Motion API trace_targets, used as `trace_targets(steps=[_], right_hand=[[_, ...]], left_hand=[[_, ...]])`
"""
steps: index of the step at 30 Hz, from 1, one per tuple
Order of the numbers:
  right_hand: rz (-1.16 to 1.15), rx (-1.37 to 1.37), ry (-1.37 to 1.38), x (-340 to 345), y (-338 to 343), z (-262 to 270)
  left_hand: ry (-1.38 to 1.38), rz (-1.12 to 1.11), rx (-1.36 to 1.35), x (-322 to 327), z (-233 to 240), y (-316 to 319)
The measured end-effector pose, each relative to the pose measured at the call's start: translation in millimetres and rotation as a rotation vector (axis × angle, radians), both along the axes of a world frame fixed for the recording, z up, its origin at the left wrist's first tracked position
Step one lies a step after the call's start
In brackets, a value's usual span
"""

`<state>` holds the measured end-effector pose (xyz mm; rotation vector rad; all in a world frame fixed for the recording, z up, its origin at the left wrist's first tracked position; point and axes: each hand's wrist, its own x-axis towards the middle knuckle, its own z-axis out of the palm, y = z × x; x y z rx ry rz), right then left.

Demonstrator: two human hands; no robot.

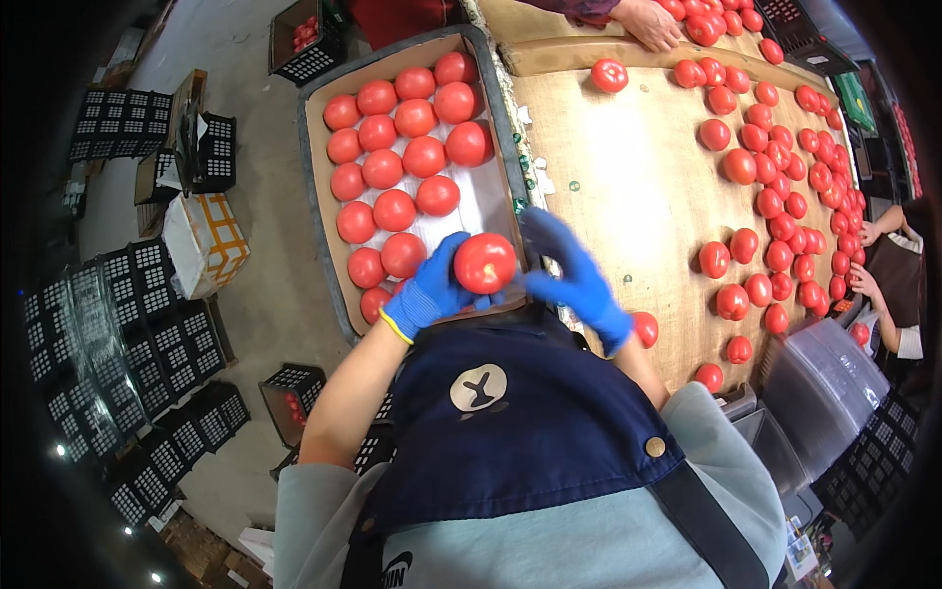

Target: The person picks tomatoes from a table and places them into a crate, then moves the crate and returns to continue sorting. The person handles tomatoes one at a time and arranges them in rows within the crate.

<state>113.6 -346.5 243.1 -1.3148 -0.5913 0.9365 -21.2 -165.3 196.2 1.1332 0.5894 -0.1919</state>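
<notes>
A red tomato (pixel 485 263) rests in my left hand (pixel 440 286), which wears a blue glove with a yellow cuff and is over the near part of a lined crate (pixel 318 184). Rows of red tomatoes (pixel 383 168) lie in the crate on a pale liner, and its near right part shows bare liner. My right hand (pixel 574 276), in a blue glove and slightly blurred, is just right of the held tomato over the crate's right edge. Its fingers are apart, with nothing seen between them. Many loose tomatoes (pixel 778 154) lie on the cloth-covered table (pixel 625 199) to the right.
A wooden divider (pixel 574 55) crosses the table's far side, where another person's hand (pixel 651 23) rests. Another person's hands (pixel 865 280) touch tomatoes at the right. Black plastic crates (pixel 121 121) and a white foam box with orange tape (pixel 202 247) stand on the left floor. Clear plastic bins (pixel 820 390) stand lower right.
</notes>
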Motion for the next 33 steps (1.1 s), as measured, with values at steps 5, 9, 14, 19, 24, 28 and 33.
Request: trace_targets(steps=[5,9,14,19,24,28,33], right_hand=[[0.054,-0.065,-0.239,-16,33,-4],[-0.162,-0.205,0.158,0,18,-32],[-0.821,-0.03,1.108,44,-25,-61],[-0.93,0.232,1.175,89,-89,-67],[-0.516,0.354,1.361,57,-68,-59],[-0.222,0.411,1.37,30,-15,-45],[-0.136,0.271,1.225,19,15,-27]], left_hand=[[0.193,-0.193,-0.007,-5,8,9],[-0.106,-0.288,0.925,-30,8,19],[0.1,-0.676,1.174,-38,-15,1],[-0.119,-0.418,0.602,-24,-11,29],[-0.126,0.092,-0.355,-24,12,24],[-0.064,0.354,-0.735,-29,22,9],[-0.1,0.536,-0.756,-46,37,1]])
